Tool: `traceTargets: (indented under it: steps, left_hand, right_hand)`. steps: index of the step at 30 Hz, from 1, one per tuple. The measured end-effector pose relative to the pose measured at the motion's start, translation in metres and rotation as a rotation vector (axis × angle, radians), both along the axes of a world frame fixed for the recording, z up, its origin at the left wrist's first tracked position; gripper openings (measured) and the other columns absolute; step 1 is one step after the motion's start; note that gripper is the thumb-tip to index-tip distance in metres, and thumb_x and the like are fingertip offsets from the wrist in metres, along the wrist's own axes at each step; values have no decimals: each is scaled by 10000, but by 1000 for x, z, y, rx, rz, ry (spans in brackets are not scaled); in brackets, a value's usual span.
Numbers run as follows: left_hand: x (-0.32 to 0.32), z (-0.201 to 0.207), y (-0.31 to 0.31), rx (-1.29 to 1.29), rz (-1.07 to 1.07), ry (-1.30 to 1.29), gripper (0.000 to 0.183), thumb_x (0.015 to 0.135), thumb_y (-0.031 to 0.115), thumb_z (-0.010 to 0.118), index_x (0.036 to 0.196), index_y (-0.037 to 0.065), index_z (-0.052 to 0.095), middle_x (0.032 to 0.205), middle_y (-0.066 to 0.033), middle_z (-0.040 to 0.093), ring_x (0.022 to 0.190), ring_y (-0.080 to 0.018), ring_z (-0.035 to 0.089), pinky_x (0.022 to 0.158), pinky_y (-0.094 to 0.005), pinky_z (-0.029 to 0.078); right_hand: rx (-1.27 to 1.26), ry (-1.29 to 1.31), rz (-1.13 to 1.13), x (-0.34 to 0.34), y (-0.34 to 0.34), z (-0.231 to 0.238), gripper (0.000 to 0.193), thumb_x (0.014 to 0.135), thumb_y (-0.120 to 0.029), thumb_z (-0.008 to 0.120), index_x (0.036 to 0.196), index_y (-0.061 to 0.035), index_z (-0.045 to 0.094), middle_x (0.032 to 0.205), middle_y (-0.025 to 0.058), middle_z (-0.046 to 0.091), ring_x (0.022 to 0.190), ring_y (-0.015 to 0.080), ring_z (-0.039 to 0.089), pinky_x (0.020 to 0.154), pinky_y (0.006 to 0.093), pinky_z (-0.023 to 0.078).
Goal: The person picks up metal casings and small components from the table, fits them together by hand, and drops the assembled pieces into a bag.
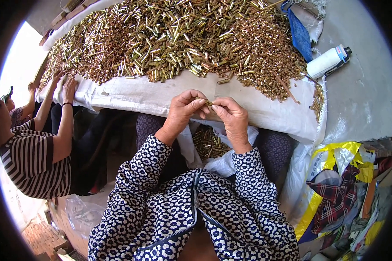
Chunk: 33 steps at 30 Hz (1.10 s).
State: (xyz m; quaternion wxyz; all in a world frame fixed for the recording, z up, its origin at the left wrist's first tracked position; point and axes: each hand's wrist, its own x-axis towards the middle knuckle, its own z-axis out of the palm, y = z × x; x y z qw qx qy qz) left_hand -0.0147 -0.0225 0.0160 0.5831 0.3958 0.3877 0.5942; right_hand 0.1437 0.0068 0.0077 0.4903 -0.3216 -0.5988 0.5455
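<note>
My left hand (184,111) and my right hand (234,118) meet just off the near edge of the cloth-covered table. Between their thumbs and fingertips they pinch a small brass-coloured metal piece (208,103), mostly hidden by the fingers. Beyond them lies a wide heap of brass-coloured metal tubes (161,43), with a mound of smaller coppery pieces (265,52) on its right. One loose tube (223,81) rests on the cloth in front of the heap. Below my hands, an open white sack (222,167) between my knees holds more tubes (208,143).
Right of the heap lie a white bottle (324,61) with a dark cap and a blue plastic scoop-like piece (299,35). A thin stick (287,88) lies near the table's right end. Bags and cloths (335,195) crowd my right side. Two people (37,152) work at the left.
</note>
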Motion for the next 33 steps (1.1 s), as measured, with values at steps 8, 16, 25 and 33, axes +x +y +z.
traceTargets:
  steps: [8,16,25,33]
  left_hand:
    - [0,0,7,56,-56,1,109,868,71,521,932,-15,539,770,-84,599,678,-141,600,594,-236,503]
    - [3,-3,12,51,-55,26,117,870,76,520,941,-14,542,763,-77,604,681,-133,600,605,-234,505]
    - [30,-12,20,507,52,1280,134,753,110,597,850,45,532,755,-134,548,682,-319,563,566,-362,476]
    - [32,-6,29,299,96,1002,100,793,71,519,882,33,494,802,-142,553,690,-327,557,570,-385,443]
  right_hand:
    - [-243,193,101,5,5,1,112,791,-34,609,896,3,618,812,16,611,745,71,563,690,194,461]
    - [-150,59,24,6,7,0,85,788,-39,615,870,-20,618,802,7,616,730,67,568,681,192,457]
    - [571,-771,-224,22,18,0,185,619,47,578,778,-41,544,835,102,573,804,303,544,699,384,460]
    - [500,-1009,-622,63,55,-5,246,721,-35,597,966,-27,573,1014,127,556,963,271,514,846,353,427]
